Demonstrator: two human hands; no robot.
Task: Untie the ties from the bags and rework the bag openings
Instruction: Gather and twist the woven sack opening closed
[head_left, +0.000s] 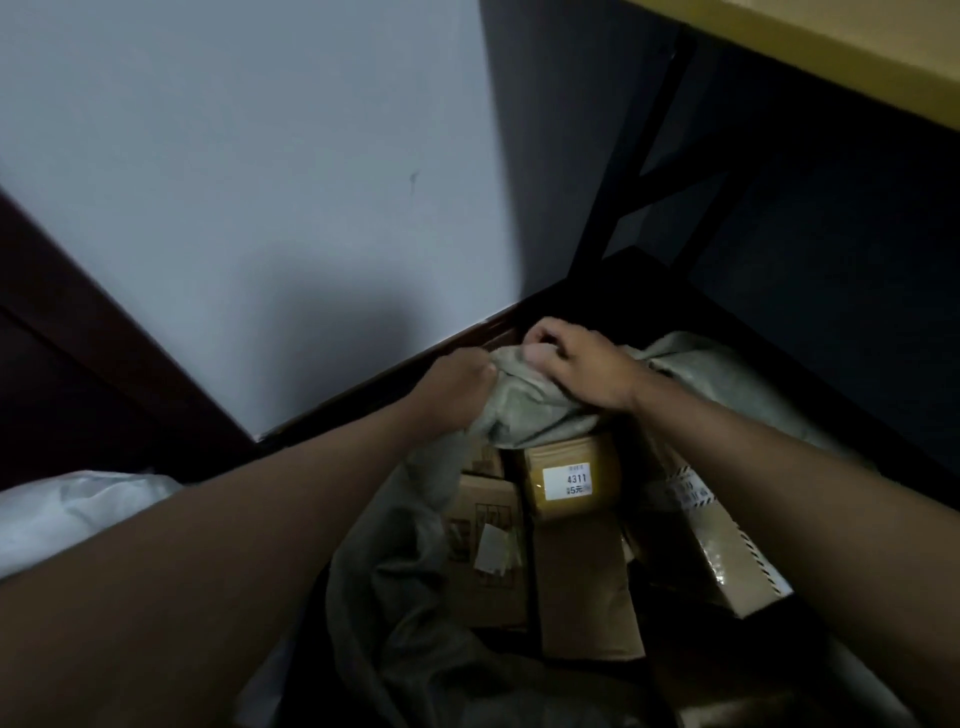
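The grey bag (524, 410) sits in the middle of the frame, its top bunched up. The left hand (457, 382) and the right hand (582, 364) both hold that bunched top in a tight grip. Brown boxes (571, 478) lie inside the bag. A white bag (78, 509) sits at lower left.

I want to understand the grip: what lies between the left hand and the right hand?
In the head view, a bunched fold of the grey bag lies between the left hand and the right hand; both grip it.
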